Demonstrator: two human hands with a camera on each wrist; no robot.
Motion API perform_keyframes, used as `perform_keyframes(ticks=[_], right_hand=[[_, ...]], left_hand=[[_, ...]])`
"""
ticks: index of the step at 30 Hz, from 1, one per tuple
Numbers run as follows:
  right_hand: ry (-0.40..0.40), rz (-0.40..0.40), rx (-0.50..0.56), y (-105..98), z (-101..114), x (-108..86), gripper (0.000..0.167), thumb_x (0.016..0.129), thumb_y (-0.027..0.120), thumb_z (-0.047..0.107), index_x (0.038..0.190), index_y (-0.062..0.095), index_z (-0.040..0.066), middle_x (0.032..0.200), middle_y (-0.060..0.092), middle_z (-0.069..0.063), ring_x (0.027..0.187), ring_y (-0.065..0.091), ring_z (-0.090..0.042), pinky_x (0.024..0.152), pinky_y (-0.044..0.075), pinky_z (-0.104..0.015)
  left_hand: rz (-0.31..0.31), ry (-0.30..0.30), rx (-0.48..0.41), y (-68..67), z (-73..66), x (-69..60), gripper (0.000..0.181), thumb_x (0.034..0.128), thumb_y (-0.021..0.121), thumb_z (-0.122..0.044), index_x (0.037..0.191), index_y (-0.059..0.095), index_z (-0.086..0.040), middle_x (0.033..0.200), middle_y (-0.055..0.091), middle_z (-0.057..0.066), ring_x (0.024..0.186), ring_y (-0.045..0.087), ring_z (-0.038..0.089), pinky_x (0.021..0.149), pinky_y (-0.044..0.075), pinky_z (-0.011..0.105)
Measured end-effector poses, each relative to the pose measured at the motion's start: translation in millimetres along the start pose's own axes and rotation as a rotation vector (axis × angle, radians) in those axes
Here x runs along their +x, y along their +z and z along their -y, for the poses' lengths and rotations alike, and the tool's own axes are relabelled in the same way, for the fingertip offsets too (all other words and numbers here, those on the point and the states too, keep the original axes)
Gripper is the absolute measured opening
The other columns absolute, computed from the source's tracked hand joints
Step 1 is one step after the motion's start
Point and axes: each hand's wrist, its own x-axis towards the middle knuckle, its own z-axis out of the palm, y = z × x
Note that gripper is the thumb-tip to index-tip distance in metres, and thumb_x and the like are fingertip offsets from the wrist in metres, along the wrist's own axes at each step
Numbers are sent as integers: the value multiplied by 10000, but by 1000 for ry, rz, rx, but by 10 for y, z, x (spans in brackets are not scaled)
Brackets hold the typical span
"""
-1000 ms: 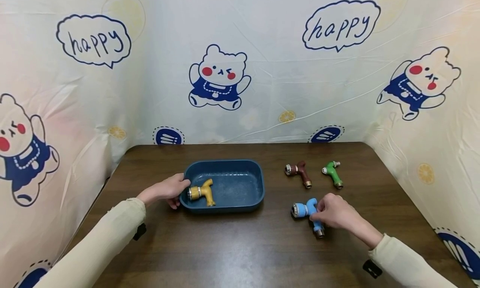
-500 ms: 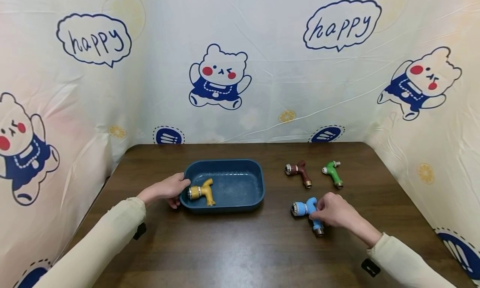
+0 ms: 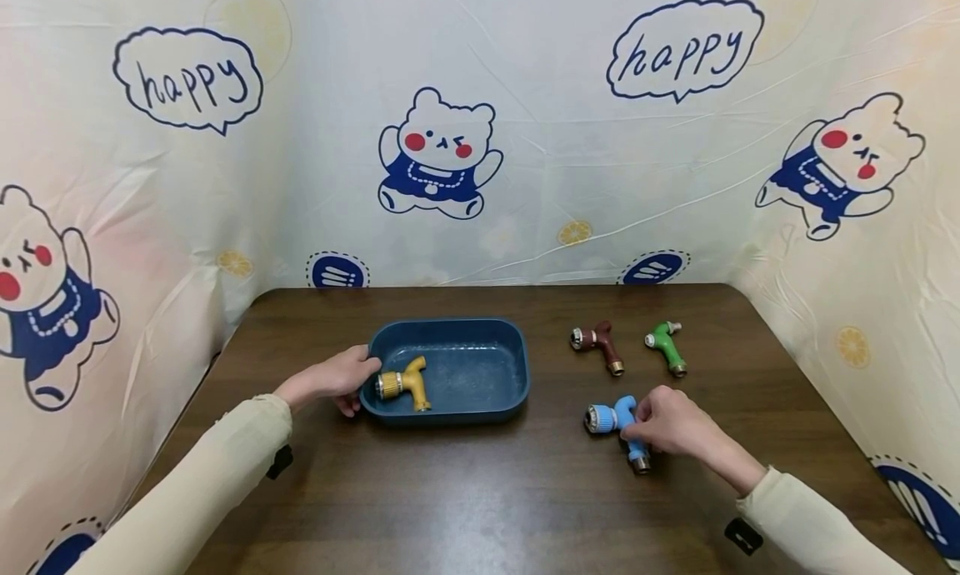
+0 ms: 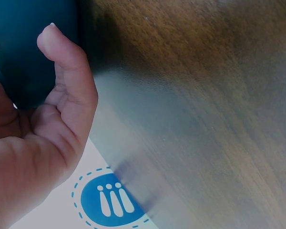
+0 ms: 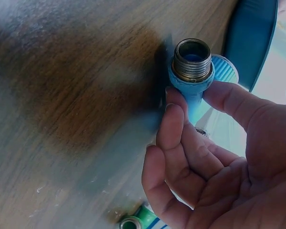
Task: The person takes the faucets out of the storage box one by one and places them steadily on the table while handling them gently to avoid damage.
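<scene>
At the left end of a dark blue plastic tray (image 3: 480,408), my left hand (image 3: 341,377) grips the wall, thumb over the rim and fingers outside; the left wrist view shows these fingers (image 4: 76,71) curled against the tray's side. Inside the tray, at its left end, lies a yellow tap (image 3: 408,383). My right hand (image 3: 670,423) pinches a light blue tap (image 3: 600,419) between thumb and fingers, to the right of the tray. In the right wrist view, the threaded metal end (image 5: 193,62) of this tap faces the camera.
Behind my right hand, a dark red tap (image 3: 604,346) and a green tap (image 3: 667,348) lie on the brown wooden table (image 3: 465,500). A printed cloth (image 3: 540,142) hangs around the table's back and sides.
</scene>
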Motion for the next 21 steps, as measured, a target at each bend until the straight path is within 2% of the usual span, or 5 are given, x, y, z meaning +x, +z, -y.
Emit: perform_keyframes(ticks=[4, 5, 7, 14, 21], right_hand=[[3, 4, 4, -4, 3, -3, 309, 858, 827, 216, 625, 645, 128, 523, 561, 55, 497, 536, -99, 466, 375, -236], [6, 3, 4, -4, 3, -3, 308, 858, 827, 216, 625, 645, 128, 524, 561, 54, 498, 535, -100, 466, 373, -236], [7, 2, 2, -1, 2, -4, 311, 857, 827, 216, 621, 643, 129, 522, 559, 55, 497, 531, -99, 465, 368, -235], [2, -9, -10, 6, 7, -4, 336, 846, 825, 221, 595, 618, 136, 507, 511, 82, 484, 482, -83, 461, 332, -225], [-2, -14, -18, 6, 10, -3, 374, 847, 824, 225, 574, 580, 151, 502, 473, 100, 480, 453, -79, 463, 298, -223]], left_hand=[[-8, -10, 6, 16, -32, -20, 450, 1098, 480, -338, 1436, 417, -48, 831, 674, 265, 609, 692, 377, 572, 634, 570], [0, 20, 41, 83, -140, -132, 434, 1107, 456, -309, 1440, 410, -35, 811, 664, 243, 590, 680, 353, 552, 636, 537], [2, 22, 43, 90, -150, -148, 430, 1106, 461, -310, 1436, 409, -39, 805, 661, 228, 586, 677, 339, 549, 637, 524], [-1, -6, -13, 42, -94, -92, 436, 1100, 480, -340, 1416, 416, -46, 802, 668, 252, 583, 682, 353, 547, 633, 546], [14, 84, 135, 174, -338, -354, 457, 1135, 347, -321, 1427, 373, 30, 758, 634, 141, 579, 666, 250, 517, 633, 424]])
